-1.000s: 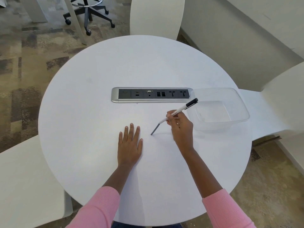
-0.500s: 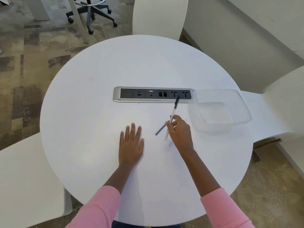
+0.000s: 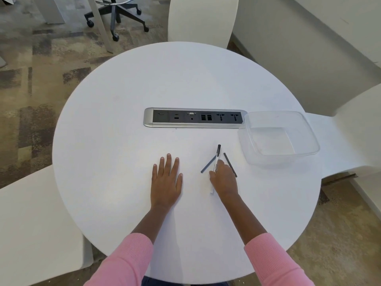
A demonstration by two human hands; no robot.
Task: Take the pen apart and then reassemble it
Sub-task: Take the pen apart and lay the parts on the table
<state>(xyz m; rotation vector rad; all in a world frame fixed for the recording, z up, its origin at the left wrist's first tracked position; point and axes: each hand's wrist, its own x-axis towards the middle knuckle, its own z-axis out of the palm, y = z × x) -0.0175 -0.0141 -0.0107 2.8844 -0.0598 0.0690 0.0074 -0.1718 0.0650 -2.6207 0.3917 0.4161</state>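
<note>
White pen barrel (image 3: 217,156) lies on the table (image 3: 123,96) under my right hand (image 3: 223,179), fingers curled over it; pinched or just touched, cannot tell. Left hand (image 3: 166,182) flat, fingers straight. Risk: a nudge sends the loose grey tube (image 3: 207,165) or black rod (image 3: 229,162) rolling.

white pen barrel (image 3: 217,156) lies between grey piece (image 3: 206,166) and dark rod (image 3: 229,163)

Two hands (image 3: 166,182) (image 3: 223,179), one white pen barrel (image 3: 216,159), two dark sticks (image 3: 207,166) (image 3: 229,164), one clear tub (image 3: 309,139), one socket panel (image 3: 194,117), one table (image 3: 123,141).
</note>
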